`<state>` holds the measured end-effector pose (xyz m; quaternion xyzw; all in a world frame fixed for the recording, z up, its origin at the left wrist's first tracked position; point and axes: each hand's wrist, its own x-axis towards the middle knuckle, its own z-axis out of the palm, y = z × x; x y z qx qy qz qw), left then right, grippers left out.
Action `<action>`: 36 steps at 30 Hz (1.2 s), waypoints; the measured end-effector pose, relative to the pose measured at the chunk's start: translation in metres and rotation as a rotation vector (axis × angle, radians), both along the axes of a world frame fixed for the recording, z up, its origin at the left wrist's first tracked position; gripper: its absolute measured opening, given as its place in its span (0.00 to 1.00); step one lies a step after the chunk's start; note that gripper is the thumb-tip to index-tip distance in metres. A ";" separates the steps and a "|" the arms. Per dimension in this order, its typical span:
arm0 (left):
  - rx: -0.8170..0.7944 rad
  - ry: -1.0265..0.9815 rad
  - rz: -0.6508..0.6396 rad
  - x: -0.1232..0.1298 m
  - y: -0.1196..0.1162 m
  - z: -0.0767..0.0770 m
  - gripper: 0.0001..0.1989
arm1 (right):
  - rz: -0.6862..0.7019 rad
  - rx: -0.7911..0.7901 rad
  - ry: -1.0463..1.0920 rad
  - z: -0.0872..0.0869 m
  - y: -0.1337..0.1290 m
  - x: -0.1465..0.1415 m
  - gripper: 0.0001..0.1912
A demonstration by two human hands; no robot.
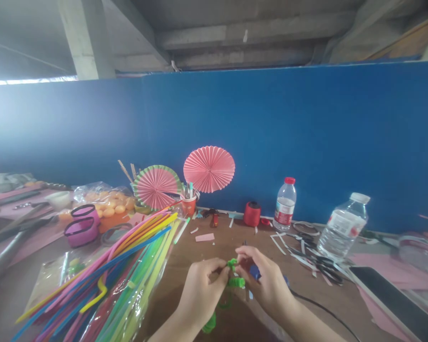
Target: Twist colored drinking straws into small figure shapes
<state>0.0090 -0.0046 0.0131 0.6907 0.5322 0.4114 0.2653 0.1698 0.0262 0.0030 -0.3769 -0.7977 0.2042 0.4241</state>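
Note:
My left hand (203,287) and my right hand (266,280) meet near the middle of the table. Between their fingertips is a small green fuzzy piece (231,264), pinched from both sides. A second green coil (236,282) sits just below it, between the hands. Lower down, beside my left wrist, lies another green coil (209,324). A blue object (255,272) is partly hidden behind my right hand.
Colourful pipe cleaners (128,270) in clear plastic spread at the left. Pink paper fans (209,169) and a red cup (189,206) stand behind. Bottles (284,206), scissors (328,268), paper strips, a black cable and a phone (395,304) occupy the right.

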 end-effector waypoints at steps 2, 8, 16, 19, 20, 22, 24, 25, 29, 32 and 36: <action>0.008 0.038 0.005 0.000 0.000 0.000 0.14 | 0.047 0.022 -0.008 0.000 -0.001 0.000 0.11; 0.113 0.208 0.038 0.000 0.000 -0.001 0.11 | 0.023 -0.096 0.001 0.006 -0.002 -0.003 0.07; 0.329 0.460 0.079 -0.002 0.001 -0.011 0.09 | -0.003 -0.349 0.076 0.010 -0.004 -0.008 0.06; 0.459 0.532 0.089 -0.003 0.002 -0.013 0.10 | -0.028 -0.414 0.111 0.009 -0.003 -0.009 0.06; 0.496 0.551 0.086 -0.003 0.002 -0.013 0.10 | -0.033 -0.430 0.126 0.008 -0.003 -0.010 0.05; 0.553 0.582 0.074 -0.004 0.001 -0.012 0.10 | -0.029 -0.471 0.157 0.008 -0.002 -0.011 0.05; 0.594 0.608 0.059 -0.004 0.000 -0.011 0.10 | -0.025 -0.540 0.193 0.008 -0.001 -0.013 0.05; 0.608 0.621 0.048 -0.004 0.000 -0.010 0.10 | -0.031 -0.589 0.220 0.008 -0.001 -0.014 0.04; 0.647 0.656 0.023 -0.004 -0.002 -0.009 0.11 | -0.047 -0.852 0.419 0.008 -0.002 -0.018 0.03; 0.706 0.636 0.004 -0.004 -0.004 -0.007 0.08 | 0.036 -1.111 0.574 0.007 -0.001 -0.017 0.04; 0.737 0.564 -0.025 -0.007 -0.004 -0.005 0.11 | 0.128 -1.227 0.669 0.006 -0.001 -0.014 0.08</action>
